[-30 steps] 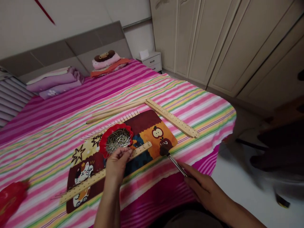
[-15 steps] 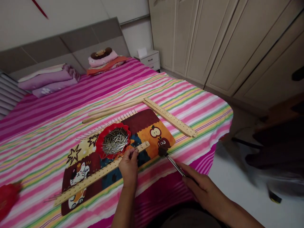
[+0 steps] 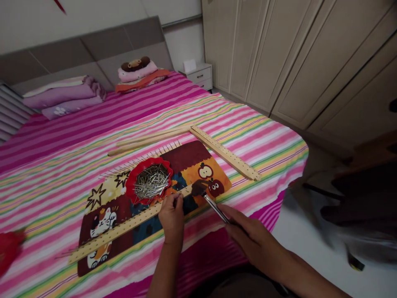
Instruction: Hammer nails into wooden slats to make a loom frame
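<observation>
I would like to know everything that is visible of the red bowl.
The red bowl is round with a scalloped rim, and looks like plastic. It stands upright on the patterned mat, filled with thin, silvery nails lying in all directions. The left hand is near, but not visibly touching it.

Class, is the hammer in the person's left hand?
No, the right hand grips the hammer, while the left hand is at the wooden strip.

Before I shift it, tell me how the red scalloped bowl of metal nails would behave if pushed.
The red scalloped bowl would probably feel heavy for its size, being heaped with thin metal nails. Its broad, shallow shape suggests sliding across the patterned mat rather than tipping, though a jolt might spill the loose, jumbled nails.
</observation>
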Tool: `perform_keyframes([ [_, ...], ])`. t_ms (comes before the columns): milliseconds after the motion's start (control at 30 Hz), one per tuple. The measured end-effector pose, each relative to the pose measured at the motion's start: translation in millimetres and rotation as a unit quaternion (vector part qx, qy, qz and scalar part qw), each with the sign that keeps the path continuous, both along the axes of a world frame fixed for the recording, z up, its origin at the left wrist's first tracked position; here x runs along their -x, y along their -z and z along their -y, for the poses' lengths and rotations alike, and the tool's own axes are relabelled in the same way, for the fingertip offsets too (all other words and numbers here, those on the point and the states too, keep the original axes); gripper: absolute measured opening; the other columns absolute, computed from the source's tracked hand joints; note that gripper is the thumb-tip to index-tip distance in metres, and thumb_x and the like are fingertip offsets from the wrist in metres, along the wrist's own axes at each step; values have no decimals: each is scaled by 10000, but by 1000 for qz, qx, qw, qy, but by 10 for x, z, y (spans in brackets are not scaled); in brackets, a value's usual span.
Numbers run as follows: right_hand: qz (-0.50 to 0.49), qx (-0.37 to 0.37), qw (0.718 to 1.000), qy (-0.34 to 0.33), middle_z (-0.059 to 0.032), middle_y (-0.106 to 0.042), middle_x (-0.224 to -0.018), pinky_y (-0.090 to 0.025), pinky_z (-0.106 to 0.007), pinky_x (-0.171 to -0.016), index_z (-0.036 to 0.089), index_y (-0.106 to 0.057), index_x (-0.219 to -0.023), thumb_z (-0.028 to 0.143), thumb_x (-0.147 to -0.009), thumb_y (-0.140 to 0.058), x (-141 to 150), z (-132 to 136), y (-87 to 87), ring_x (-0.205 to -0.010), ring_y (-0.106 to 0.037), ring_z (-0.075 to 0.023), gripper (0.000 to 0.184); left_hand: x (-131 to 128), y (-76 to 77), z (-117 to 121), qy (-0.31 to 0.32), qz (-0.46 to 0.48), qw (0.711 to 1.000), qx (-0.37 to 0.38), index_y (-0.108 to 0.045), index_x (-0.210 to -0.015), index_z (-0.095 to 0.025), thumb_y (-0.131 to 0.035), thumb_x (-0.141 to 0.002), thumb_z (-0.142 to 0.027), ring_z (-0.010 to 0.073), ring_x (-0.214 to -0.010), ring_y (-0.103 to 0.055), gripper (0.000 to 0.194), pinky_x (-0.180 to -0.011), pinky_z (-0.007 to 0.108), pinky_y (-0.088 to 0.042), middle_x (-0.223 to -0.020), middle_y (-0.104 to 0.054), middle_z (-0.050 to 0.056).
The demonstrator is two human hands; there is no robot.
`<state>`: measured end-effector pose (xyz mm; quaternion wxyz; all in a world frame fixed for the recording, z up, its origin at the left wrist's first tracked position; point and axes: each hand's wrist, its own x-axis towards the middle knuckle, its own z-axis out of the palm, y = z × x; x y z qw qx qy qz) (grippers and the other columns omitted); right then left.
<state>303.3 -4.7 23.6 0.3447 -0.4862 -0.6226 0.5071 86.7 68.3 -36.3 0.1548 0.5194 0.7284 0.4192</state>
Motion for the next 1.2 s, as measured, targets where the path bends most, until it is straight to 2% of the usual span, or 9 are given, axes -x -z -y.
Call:
perform_keyframes([
  [133, -1, -8, 999, -48, 49, -586, -599, -523, -287, -744, 266, -455, -1387, 199, -961, -415, 185, -156, -205, -624, -598, -142, 433, -5, 16, 0, 1, -22, 1000, -8, -663, -727, -217, -561, -750, -339, 148, -684, -574, 160, -681, 261, -437, -701, -622, 1],
  [233, -17, -50, 996, -69, 2, -680, -823, -513, -312, -822, 277, -437, -1393, 186, -960, -408, 295, -249, -285, -721, -634, -148, 444, -3, 32, 10, 6, -33, 999, -19, -651, -704, -208, -550, -762, -328, 138, -647, -548, 167, -654, 252, -420, -671, -599, -1],
  [367, 3, -77, 993, -85, -56, -688, -1085, -503, -340, -862, 268, -483, -1350, 170, -947, -405, 340, -301, -233, -953, -650, -198, 422, 9, 53, 20, 10, -52, 999, -13, -636, -683, -207, -557, -760, -293, 131, -619, -526, 141, -617, 241, -389, -630, -567, -10],
  [633, 35, -10, 998, -58, -16, -705, -889, -525, -312, -822, 297, -403, -1425, 264, -970, -407, 124, -77, -269, -824, -656, -176, 456, -21, 71, 16, 12, -34, 999, -13, -659, -744, -210, -554, -762, -274, 142, -659, -562, 124, -658, 250, -427, -687, -613, 4],
  [733, 32, -16, 999, -41, -15, -699, -914, -529, -279, -809, 301, -414, -1425, 288, -963, -426, 10, 36, -194, -826, -649, -171, 462, 43, -22, 68, 22, -25, 999, 2, -677, -828, -208, -570, -750, -308, 150, -666, -584, 166, -680, 264, -452, -733, -640, 17],
  [867, 37, 12, 999, -18, 0, -689, -792, -548, -225, -643, 271, -391, -1442, 313, -963, -415, -107, 126, -36, -681, -639, -151, 481, 313, -323, 51, -13, -115, 993, 11, -683, -816, -209, -534, -788, -357, 176, -755, -609, 211, -715, 278, -450, -817, -672, 42],
  [933, 34, 19, 999, -6, -16, -703, -834, -554, -224, -640, 249, -422, -1426, 326, -958, -411, -140, 134, 17, -712, -657, -156, 474, 475, -479, -54, -26, -178, 982, 63, -694, -862, -207, -531, -791, -313, 187, -793, -616, 207, -730, 282, -443, -873, -687, 52],
  [1033, 33, 14, 999, 18, -48, -722, -967, -557, -263, -786, 232, -485, -1386, 328, -947, -419, -156, 122, 56, -914, -677, -188, 454, 638, -612, -290, 22, -259, 949, 179, -715, -851, -211, -534, -780, -251, 202, -852, -621, 199, -743, 279, -431, -911, -700, 62],
  [1200, 34, 11, 999, 22, -60, -708, -1122, -528, -292, -889, 243, -444, -1418, 327, -944, -437, -145, 111, 92, -1098, -630, -210, 481, 666, -598, -587, 92, -298, 894, 322, -731, -861, -239, -530, -761, -235, 194, -757, -629, 224, -660, 264, -405, -757, -707, 43],
])
